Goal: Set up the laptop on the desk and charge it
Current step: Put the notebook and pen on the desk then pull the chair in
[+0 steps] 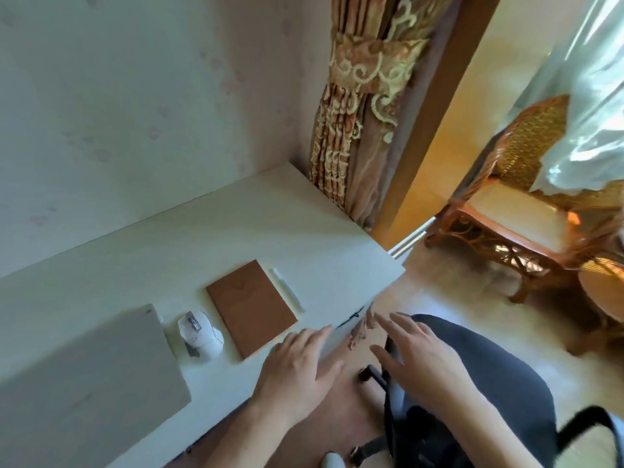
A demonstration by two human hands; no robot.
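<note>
So the laptop (pixel 81 376) is sitting closed at the left end of the table (pixel 270 231), lid down, with a white mouse (pixel 200 334) just beside it and a brown notebook (pixel 251 307) further right. Probably it's handling like a stiff, smooth slab, a bit heavy and slippery, so gripping both side edges looks safest. The left hand (pixel 297 363) is hovering by the table's front edge, fingers apart and straight, and the right hand (pixel 415 354) is reaching over the dark chair (pixel 489 383), fingers spread too, both holding nothing

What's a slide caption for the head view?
Closed laptop, mouse and brown folder on desk; both hands open, nothing held.
</note>
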